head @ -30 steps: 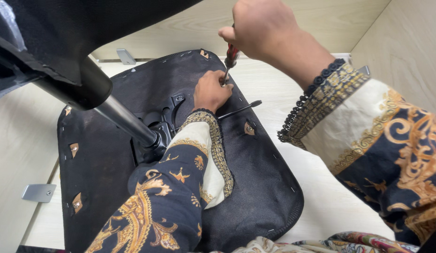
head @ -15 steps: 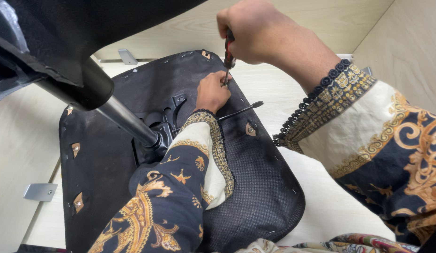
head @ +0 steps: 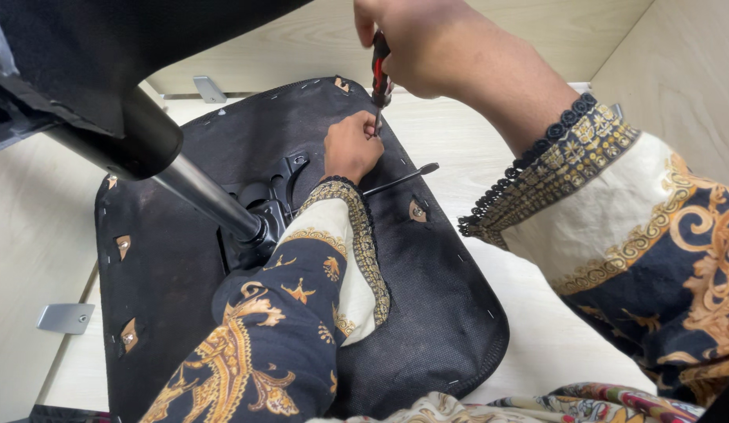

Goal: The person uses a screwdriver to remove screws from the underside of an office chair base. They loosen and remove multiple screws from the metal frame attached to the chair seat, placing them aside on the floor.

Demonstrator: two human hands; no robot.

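The right hand point(head: 415, 43) is gripping a screwdriver point(head: 378, 74) with a red and black handle, fingers wrapped tight around it and holding it nearly upright; its metal shaft is pointing down to the underside of an upturned chair seat point(head: 302, 251), which is lying on the pale wooden tabletop point(head: 537, 329); the left hand point(head: 351, 146) is resting on the seat's black fabric just below, fingers curled together around the shaft's tip, so the tip and whatever it is meeting are hidden; whether those fingers are pinching something small I cannot tell. A thin black lever point(head: 399, 179) is sticking out from beside the left hand; the metal column point(head: 208, 200) is rising from the black mounting plate point(head: 266, 207), partly covered by the patterned left sleeve point(head: 286, 313); the chair's base at the top left is cut off by the frame's edge; the right sleeve point(head: 638, 235) is running out of frame too.
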